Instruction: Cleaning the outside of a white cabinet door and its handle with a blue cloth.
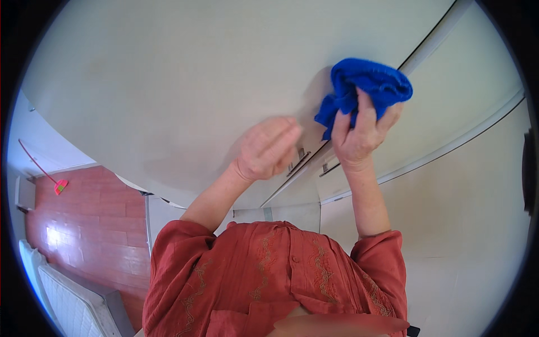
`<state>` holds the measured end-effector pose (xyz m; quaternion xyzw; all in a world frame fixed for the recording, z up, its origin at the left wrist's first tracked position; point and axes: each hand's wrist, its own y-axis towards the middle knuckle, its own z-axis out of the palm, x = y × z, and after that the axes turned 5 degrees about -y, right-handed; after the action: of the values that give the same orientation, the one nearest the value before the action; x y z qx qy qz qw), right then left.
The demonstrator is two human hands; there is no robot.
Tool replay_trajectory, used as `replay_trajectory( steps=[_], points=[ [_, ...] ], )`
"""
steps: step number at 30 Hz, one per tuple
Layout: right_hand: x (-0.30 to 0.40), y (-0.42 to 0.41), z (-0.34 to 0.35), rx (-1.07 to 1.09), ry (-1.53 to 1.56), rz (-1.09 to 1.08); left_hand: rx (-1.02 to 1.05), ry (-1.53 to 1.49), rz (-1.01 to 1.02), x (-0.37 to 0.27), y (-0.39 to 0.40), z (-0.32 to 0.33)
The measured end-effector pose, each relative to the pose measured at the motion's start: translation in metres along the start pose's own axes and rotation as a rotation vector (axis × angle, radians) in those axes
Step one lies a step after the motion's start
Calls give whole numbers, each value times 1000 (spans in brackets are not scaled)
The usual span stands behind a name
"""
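Observation:
My right hand (362,130) grips a bunched blue cloth (370,84) near the edge of a pale cabinet door (168,76). Part of the cloth hangs down on the left of my fingers. My left hand (269,147) is in front of the same door, slightly blurred, with its fingers bent together and no object visible in it. Whether it touches the door cannot be told. A metal door handle (300,163) is just right of my left hand, and a second handle (329,169) sits across the door gap, beside my right wrist.
A pale wall or panel (454,202) curves along the right. At the left, a reddish plank floor (88,210) holds a pink-headed broom or mop (61,186) with a red pole. A mattress (71,299) lies at the lower left.

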<state>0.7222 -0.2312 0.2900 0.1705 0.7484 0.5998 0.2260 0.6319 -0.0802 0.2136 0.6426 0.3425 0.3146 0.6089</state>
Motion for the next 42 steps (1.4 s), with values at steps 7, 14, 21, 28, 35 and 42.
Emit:
replay_trajectory(
  steps=[7, 14, 21, 28, 35, 42],
  points=[
    [33, -75, 42, -29, 193, -134, -45, 12, 161, 7, -73, 23],
    [47, -66, 43, 16, 182, -113, -91, 76, 188, 12, -76, 22],
    [34, -62, 31, 30, 216, -151, 45, 271, 94, 4, -56, 20],
    [26, -48, -9, 51, 150, -4, 83, 330, 75, 3, -40, 15],
    [38, -32, 4, 54, 241, -155, 36, 220, 89, 5, -35, 11],
    [42, -41, 29, -9, 148, -190, -42, 137, 143, 8, -35, 12]
  ],
)
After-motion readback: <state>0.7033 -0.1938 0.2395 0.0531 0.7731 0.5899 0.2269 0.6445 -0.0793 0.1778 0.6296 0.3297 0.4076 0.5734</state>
